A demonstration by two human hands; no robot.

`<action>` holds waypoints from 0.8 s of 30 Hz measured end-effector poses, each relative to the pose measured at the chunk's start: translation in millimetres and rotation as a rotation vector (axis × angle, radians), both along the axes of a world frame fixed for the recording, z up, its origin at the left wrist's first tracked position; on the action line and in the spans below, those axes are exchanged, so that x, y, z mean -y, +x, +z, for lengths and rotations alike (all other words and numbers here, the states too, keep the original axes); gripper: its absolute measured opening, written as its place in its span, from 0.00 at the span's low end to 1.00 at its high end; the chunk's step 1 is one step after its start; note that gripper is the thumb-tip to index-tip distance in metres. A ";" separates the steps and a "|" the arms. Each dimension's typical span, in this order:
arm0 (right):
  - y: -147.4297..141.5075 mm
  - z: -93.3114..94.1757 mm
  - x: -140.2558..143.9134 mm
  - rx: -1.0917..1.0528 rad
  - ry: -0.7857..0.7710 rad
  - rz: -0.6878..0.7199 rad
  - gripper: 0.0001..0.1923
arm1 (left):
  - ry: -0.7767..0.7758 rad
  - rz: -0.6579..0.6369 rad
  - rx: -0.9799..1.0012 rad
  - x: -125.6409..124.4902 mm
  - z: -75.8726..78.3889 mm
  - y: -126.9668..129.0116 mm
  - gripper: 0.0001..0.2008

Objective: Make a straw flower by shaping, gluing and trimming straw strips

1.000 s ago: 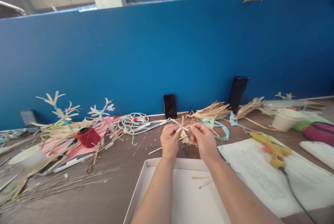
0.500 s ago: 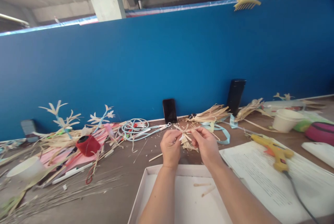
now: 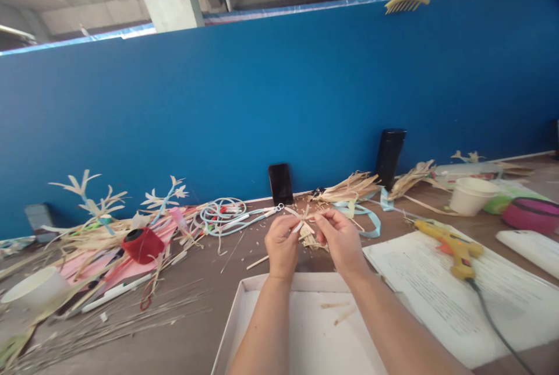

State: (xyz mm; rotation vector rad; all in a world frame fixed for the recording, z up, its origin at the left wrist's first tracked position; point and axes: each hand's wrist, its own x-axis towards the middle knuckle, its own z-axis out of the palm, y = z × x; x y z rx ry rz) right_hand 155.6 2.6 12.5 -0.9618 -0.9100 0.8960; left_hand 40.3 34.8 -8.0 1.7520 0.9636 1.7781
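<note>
Between my two hands is a small flower of pale dried-leaf strips (image 3: 303,218), its narrow petals spread outward. My left hand (image 3: 282,242) pinches it from the left, fingers curled in. From the right, my right hand (image 3: 338,238) grips a petal between thumb and forefinger. The fingertips partly cover the flower's middle. Below the wrists lies a shallow white box (image 3: 301,328), with a couple of short pale strips (image 3: 345,315) inside it. Pale scraps (image 3: 310,239) lie on the table just behind the hands.
At right, a yellow glue gun (image 3: 454,247) rests on printed paper (image 3: 437,293), its cord trailing forward. A phone (image 3: 280,184) leans on the blue partition (image 3: 244,107). Leaf flowers (image 3: 100,206), a red tape holder (image 3: 142,245) and thin sticks (image 3: 131,317) crowd the left; a white cup (image 3: 471,197) stands right.
The camera view has shifted slightly, moving the scene a little left and up. Both hands keep hold of the flower, which has turned slightly between the fingers.
</note>
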 end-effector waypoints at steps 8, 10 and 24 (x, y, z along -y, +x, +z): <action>0.0 -0.5 0.7 0.010 0.011 0.000 0.12 | -0.113 -0.038 0.166 -3.2 -2.0 2.9 0.05; 0.0 -0.1 1.0 0.015 0.016 -0.002 0.12 | -0.192 -0.074 0.262 -4.3 -1.6 3.4 0.06; -0.7 3.8 3.2 0.004 0.040 0.011 0.12 | -0.486 -0.317 0.569 -7.7 0.1 4.8 0.13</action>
